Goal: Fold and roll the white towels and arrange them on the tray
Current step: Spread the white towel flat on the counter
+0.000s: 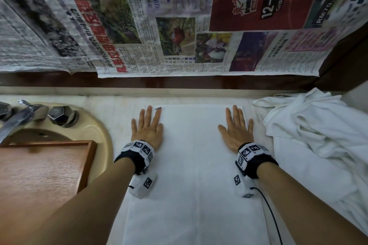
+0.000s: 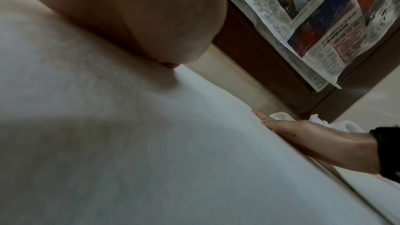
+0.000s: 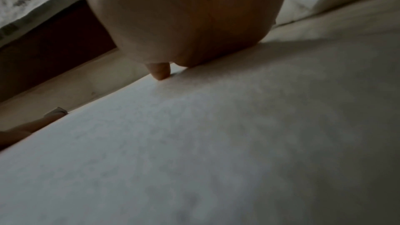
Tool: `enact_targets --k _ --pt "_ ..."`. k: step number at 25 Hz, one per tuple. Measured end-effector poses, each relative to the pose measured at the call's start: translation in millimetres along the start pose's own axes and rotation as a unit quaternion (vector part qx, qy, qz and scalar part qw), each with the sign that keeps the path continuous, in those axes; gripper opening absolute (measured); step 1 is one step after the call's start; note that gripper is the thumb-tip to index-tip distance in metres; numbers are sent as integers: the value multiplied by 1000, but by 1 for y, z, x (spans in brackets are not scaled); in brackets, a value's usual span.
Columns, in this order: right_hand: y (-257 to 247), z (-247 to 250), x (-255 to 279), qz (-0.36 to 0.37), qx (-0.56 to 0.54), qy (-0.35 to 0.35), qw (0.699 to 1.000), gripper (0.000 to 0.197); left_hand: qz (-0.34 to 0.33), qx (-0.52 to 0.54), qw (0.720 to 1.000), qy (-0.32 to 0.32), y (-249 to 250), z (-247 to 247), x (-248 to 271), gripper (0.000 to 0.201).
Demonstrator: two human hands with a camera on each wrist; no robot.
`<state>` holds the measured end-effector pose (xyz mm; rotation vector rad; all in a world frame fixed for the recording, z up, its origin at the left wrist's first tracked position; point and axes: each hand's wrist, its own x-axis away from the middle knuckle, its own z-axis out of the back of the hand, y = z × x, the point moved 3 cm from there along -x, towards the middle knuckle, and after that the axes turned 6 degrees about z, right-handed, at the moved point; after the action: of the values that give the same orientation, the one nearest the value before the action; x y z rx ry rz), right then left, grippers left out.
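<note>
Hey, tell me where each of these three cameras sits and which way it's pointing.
Head: worn on the head, looking down at the flat towel; both forearms, left hand, right hand show.
Left wrist: under the left palm, facing across the towel toward the newspaper; right hand visible.
Right wrist: under the right palm, facing along the towel; left fingers barely show.
Shared: the towel in all three.

I count two hands: my left hand and my right hand. I see one flat towel, one crumpled towel pile, one wooden tray, one sink and one tap.
</note>
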<state>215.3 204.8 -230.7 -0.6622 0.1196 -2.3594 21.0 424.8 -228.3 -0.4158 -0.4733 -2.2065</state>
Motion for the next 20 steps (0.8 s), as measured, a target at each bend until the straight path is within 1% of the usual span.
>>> enact_targets --k 3,5,6,7,9,10,11,12,13,14,15,16,17,18,19,20 --pt "-8 9 1 -9 -8 -1 1000 69 14 -6 1000 -6 2 11 -4 56" --pt "-18 12 22 0 -16 31 999 71 26 7 1000 8 5 15 6 57" --pt "-27 6 39 25 -11 38 999 70 20 4 1000 19 11 11 19 58" --pt "-40 -10 65 65 -3 35 997 68 -3 4 1000 20 20 -1 42 60" --pt "-66 -52 117 149 29 -4 988 68 -95 -8 995 -5 41 -39 98 61" --pt "-71 -68 138 167 40 -20 985 70 -131 -16 991 -26 41 -56 125 58" --pt "-67 -74 146 162 46 -20 986 70 -141 -19 989 -27 33 -64 137 56" --pt "-54 -76 147 129 36 -18 991 66 -119 -14 993 -14 16 -66 136 55" --pt "-38 -74 145 72 20 -11 997 64 -73 -4 997 1 -2 -63 130 55" --pt "-20 -66 143 -15 -7 -7 1000 65 0 22 1000 10 -19 -55 122 55" --pt "-6 -61 146 -95 -16 -5 995 67 67 37 997 13 -32 -47 119 57" --pt "-5 -58 152 -126 -20 -8 992 69 97 46 994 8 -32 -42 123 59" --pt "-18 -64 165 -95 -9 2 995 69 75 46 996 9 -20 -43 137 60" --pt "-40 -76 181 -13 5 15 1000 68 9 35 999 11 0 -53 157 60" --pt "-60 -92 197 76 17 4 997 68 -71 23 997 -3 19 -66 181 59" --pt "-73 -107 212 138 27 -11 990 70 -132 15 991 -23 28 -82 203 58"
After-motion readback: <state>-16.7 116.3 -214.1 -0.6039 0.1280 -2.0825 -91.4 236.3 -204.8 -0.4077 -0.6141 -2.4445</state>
